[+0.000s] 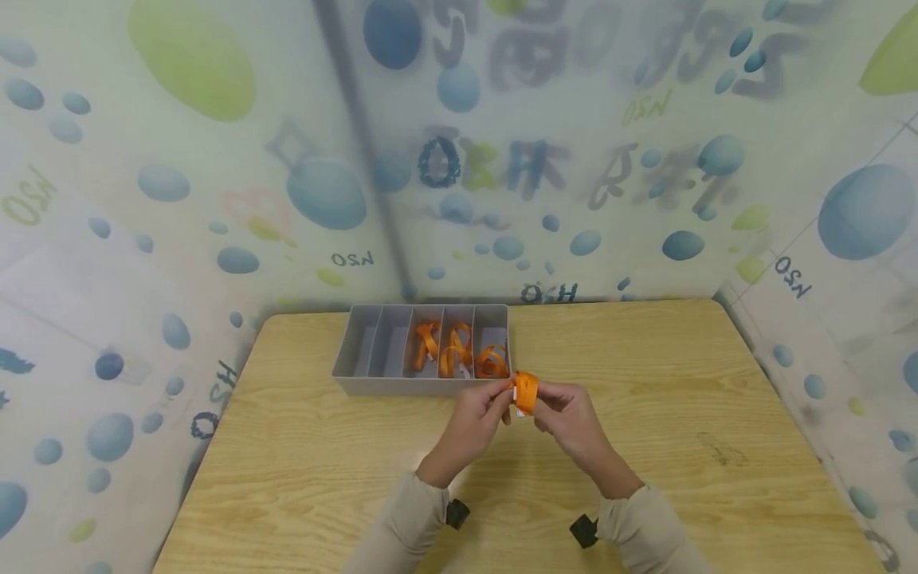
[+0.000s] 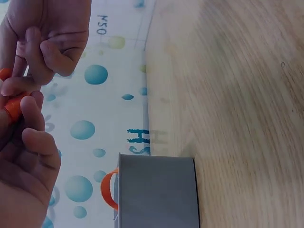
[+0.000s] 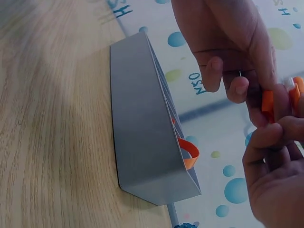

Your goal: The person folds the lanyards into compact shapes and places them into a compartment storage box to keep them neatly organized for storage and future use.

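A flat orange ribbon strap (image 1: 527, 393), wound into a short loop, is held between both hands just in front of the box's right end. White bits show at its left edge and underside. My left hand (image 1: 469, 422) pinches it from the left between thumb and fingers. From the other side my right hand (image 1: 576, 426) grips it, with fingers partly behind the loop. In the left wrist view the strap (image 2: 14, 108) is mostly covered by fingers. Part of the strap (image 3: 268, 104) shows between the hands in the right wrist view.
A grey divided box (image 1: 409, 387) stands at the table's back edge. Its three right compartments hold orange straps (image 1: 459, 347); one strap (image 3: 190, 153) loops above the rim. The wooden table (image 1: 645, 359) meets a patterned wall behind. Dark wrist-worn devices (image 1: 584, 531) sit at both sleeves.
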Demonstrator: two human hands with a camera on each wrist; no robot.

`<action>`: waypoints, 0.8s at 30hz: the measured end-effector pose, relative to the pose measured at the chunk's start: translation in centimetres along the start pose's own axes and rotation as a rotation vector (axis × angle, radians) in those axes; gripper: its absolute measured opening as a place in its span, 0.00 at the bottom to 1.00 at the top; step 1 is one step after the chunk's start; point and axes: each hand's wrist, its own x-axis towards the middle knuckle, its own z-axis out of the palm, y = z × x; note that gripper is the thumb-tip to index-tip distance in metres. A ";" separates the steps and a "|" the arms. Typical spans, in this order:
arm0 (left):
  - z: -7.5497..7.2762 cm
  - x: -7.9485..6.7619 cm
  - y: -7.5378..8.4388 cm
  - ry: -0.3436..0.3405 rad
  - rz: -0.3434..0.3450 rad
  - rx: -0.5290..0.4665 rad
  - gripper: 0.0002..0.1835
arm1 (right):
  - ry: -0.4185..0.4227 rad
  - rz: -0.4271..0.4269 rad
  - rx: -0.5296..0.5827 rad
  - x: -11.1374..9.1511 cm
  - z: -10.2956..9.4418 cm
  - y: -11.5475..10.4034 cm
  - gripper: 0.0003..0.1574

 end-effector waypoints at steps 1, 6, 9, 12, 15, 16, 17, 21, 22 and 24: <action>0.0 0.0 0.0 -0.015 -0.001 0.004 0.14 | 0.009 0.005 -0.008 0.0 0.0 0.1 0.17; -0.2 -0.1 -0.3 -0.055 0.008 -0.017 0.14 | 0.022 0.002 -0.049 0.1 -0.2 0.3 0.16; -0.4 -0.1 -0.1 -0.053 -0.003 -0.074 0.13 | 0.015 -0.011 -0.070 0.2 -0.2 0.4 0.16; -0.5 0.0 0.1 -0.048 -0.011 -0.124 0.13 | 0.019 -0.024 -0.082 0.2 -0.2 0.4 0.16; -0.6 0.0 0.0 -0.047 -0.001 -0.150 0.14 | 0.017 -0.036 -0.085 0.2 -0.1 0.4 0.17; -0.6 0.0 0.0 -0.046 0.003 -0.154 0.14 | 0.019 -0.040 -0.088 0.3 -0.1 0.4 0.17; -0.6 -0.1 0.0 -0.044 0.006 -0.158 0.14 | 0.021 -0.044 -0.092 0.3 0.0 0.4 0.16; -0.6 -0.1 -0.1 -0.042 0.001 -0.155 0.14 | 0.041 -0.078 -0.134 0.5 0.2 0.5 0.16; -0.6 -0.1 -0.1 -0.043 -0.004 -0.154 0.14 | 0.045 -0.090 -0.146 0.5 0.3 0.5 0.16; -0.5 -0.1 -0.2 -0.043 -0.013 -0.148 0.13 | 0.046 -0.106 -0.173 0.6 0.4 0.5 0.16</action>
